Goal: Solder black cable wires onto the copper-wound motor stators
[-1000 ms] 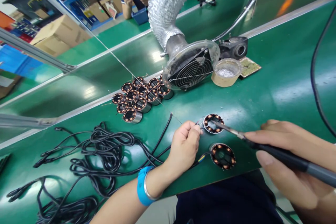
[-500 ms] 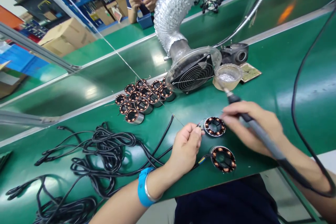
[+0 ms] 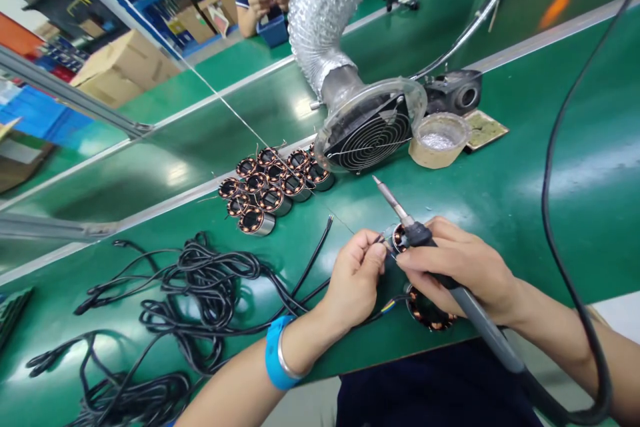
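Note:
My left hand (image 3: 356, 277) pinches thin wire ends beside a round copper-wound stator (image 3: 399, 238). In my right hand (image 3: 463, 267) is a soldering iron (image 3: 393, 201), its bare tip pointing up and left above the wires. My right fingers hide most of that stator and reach close to my left fingertips. Nearer the table edge lies a second stator (image 3: 431, 310), partly under my right hand, with a black cable and coloured wires at its left side. A thin solder wire runs down to my left fingers.
Several stators (image 3: 273, 200) stand grouped beside a fume fan (image 3: 373, 140) on a silver duct (image 3: 320, 20). Right of it are a tub of silvery material (image 3: 440, 140) and a sponge tray (image 3: 485, 131). Coiled black cables (image 3: 200, 280) lie left. Across the bench, a person's hands (image 3: 270, 1) meet.
My right hand has brought the soldering iron from the tub down and left, over the nearer side of the upper stator. My left hand has hardly moved.

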Tool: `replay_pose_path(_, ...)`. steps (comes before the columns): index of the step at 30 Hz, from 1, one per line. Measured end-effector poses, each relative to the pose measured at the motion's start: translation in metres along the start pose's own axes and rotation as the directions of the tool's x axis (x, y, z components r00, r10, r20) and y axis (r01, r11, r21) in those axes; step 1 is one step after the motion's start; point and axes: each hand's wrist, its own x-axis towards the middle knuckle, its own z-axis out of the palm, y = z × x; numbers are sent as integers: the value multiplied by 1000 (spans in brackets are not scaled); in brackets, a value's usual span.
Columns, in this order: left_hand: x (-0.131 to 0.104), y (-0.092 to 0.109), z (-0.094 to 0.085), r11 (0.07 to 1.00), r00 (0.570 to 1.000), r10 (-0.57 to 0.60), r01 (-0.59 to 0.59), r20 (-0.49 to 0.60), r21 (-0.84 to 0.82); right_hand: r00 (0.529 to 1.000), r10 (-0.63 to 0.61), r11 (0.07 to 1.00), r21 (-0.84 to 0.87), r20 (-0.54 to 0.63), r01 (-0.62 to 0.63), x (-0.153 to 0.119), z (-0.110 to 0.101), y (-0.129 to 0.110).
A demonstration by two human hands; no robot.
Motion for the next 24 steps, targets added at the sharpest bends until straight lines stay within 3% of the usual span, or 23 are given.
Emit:
replay_pose_path(9, 0, 2, 2, 999, 1000, -3, 3, 12, -41, 998, -63, 998, -7, 5, 63, 1, 1, 1)
replay_pose_path(12, 0, 4, 1, 997, 999, -36, 38, 25, -62, 1000, -8, 1000, -11, -21, 8, 4, 2, -2)
replay_pose_path(15, -2, 12, -5, 989, 988, -115, 123, 105, -80, 987, 124, 992, 21, -101, -122, 4, 1, -3)
replay_pose_path(18, -4, 25, -11, 987, 967, -157, 157, 200, 12, 978, 177, 984, 11, -109, -177, 0, 0, -1)
replay_pose_path(24, -2, 38, -16, 965, 992, -74, 45, 106, 258, 992, 119, 993, 0, -28, -119, -5, -2, 8)
